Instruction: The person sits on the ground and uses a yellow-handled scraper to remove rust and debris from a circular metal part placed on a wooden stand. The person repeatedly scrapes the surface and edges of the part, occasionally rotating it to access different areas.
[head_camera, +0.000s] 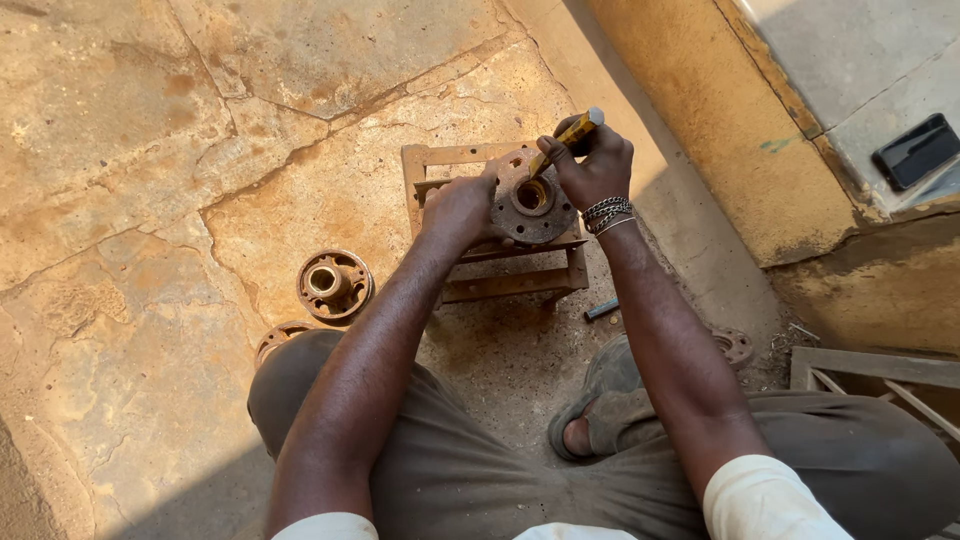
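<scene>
Clearly the weak point is how the rusty round hub (532, 206) sits: it rests on top of a small rusted metal frame (480, 270) of thin bars, steadied only by the left hand (458, 208), whose fingers curl against its left edge. The right hand (592, 160) is closed around a yellow-handled tool (566, 135), held slanted so its lower end points down into the hub's central bore. If that tool is pushed or levered hard, I judge that the hub could tip or slide off the bars, or the tip could skid across the flaking flange toward the left fingers, which lie close beside the bore. The frame itself stands on uneven cracked stone floor (150, 150) and might rock. A second hub (333, 285) lies on the floor to the left, well apart, and a further rusty disc (278, 338) is half hidden by the person's knee. The tool's working end is covered by the hand and the bore's rim, so its kind cannot be told. A small dark cylinder (601, 309) lies near the sandalled foot (600, 400), and a dark phone (915, 150) rests on the ledge at upper right.
</scene>
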